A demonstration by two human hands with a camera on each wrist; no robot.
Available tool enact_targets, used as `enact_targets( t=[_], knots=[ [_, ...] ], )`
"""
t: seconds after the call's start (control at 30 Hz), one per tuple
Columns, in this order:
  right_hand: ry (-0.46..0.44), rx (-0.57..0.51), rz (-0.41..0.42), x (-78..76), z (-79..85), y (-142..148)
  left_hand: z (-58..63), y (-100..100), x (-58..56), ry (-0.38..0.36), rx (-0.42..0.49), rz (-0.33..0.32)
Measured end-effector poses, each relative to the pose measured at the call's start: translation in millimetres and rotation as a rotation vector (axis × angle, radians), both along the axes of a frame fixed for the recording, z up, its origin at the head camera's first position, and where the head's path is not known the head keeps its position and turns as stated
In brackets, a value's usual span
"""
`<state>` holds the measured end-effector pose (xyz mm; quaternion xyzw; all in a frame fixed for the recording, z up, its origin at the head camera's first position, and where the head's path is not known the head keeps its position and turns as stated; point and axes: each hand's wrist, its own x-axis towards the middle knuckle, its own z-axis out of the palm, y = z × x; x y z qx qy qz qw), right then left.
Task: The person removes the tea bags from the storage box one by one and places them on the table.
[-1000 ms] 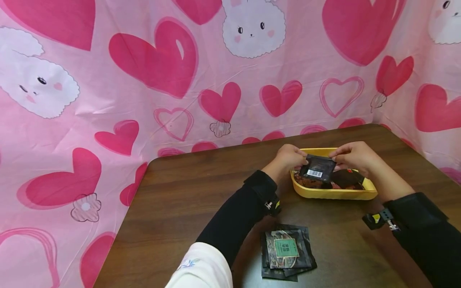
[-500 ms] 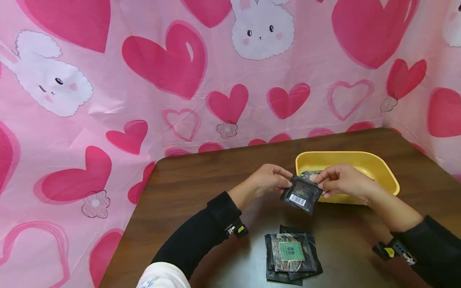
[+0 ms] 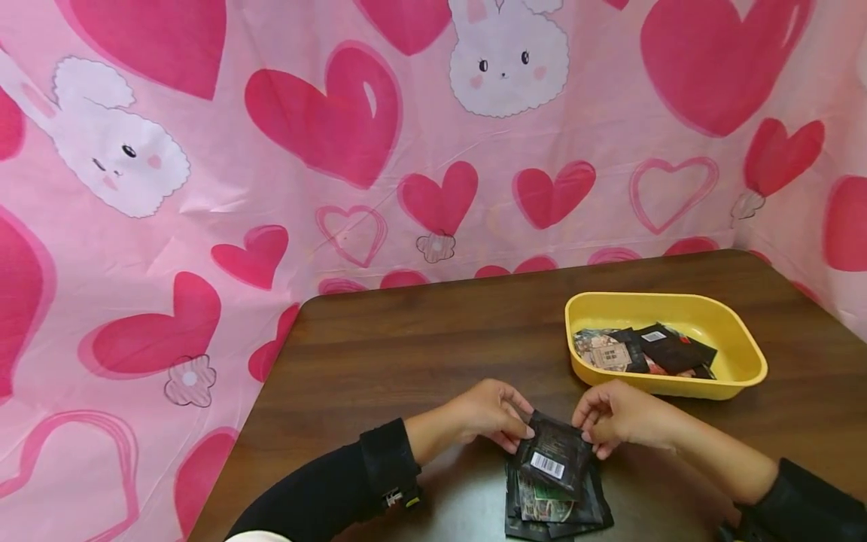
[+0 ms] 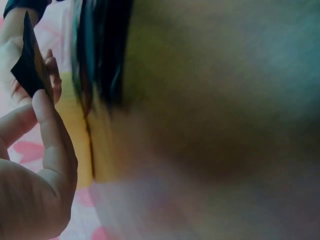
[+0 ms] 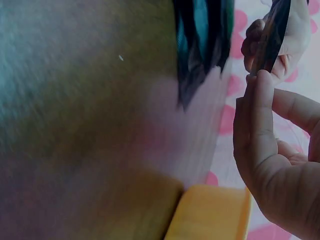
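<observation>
Between my two hands is a small black packet (image 3: 557, 454) with a white barcode label facing up. My left hand (image 3: 489, 415) pinches its upper left corner, and my right hand (image 3: 622, 418) pinches the upper right one. Directly beneath it in the head view lies a stack of similar black packets (image 3: 589, 504), the top one with a green label, now partly covered. In the left wrist view the held packet (image 4: 31, 62) shows edge-on between thumb and fingers. The right wrist view also shows the held packet (image 5: 276, 37) edge-on, above the stack (image 5: 202, 45).
A yellow plastic basket (image 3: 667, 385) stands at the back right of the brown wooden table (image 3: 406, 339). Several more packets (image 3: 667, 350), black and patterned, lie inside it. A pink curtain (image 3: 379, 150) with hearts and rabbits hangs behind the table.
Both hands have carried the black packet out from over the yellow basket, toward the front and left, to just over the stack. The packets in the basket have come into view.
</observation>
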<state>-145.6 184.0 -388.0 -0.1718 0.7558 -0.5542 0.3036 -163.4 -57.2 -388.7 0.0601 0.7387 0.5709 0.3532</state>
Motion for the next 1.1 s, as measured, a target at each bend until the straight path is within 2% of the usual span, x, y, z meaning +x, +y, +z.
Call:
enact_targets(
  t=[0.1, 0.27, 0.5, 0.7, 0.8, 0.9, 0.97, 1.1],
  knots=[
    [0.015, 0.021, 0.017, 4.2, -3.8, -2.7, -5.4, -2.0, 7.8, -0.015, 0.018, -0.014],
    [0.032, 0.046, 0.026, 9.5, -9.1, -4.5, -14.0, -3.3, 13.8, -0.032, 0.041, -0.039],
    [0.027, 0.085, 0.016, 14.0, -15.2, -4.0, -20.8, -4.8, 15.4, -0.039, 0.047, -0.042],
    [0.045, 0.088, 0.01, 15.5, -14.9, -0.9, -20.7, -3.6, 12.2, -0.024, 0.031, -0.047],
    [0.07, 0.088, 0.003, 13.7, -11.3, 4.7, -15.5, -1.5, 4.6, 0.045, -0.019, -0.053],
    [0.121, 0.079, -0.026, 9.3, -0.5, 14.2, -4.9, 3.8, -9.4, 0.13, -0.057, -0.031],
    [0.162, 0.078, -0.072, 4.0, 10.5, 22.9, 5.2, 9.4, -22.2, 0.178, -0.077, -0.016],
    [0.216, 0.081, -0.233, -13.5, 34.4, 44.4, 25.0, 30.4, -51.7, 0.186, -0.05, 0.007]
  ],
)
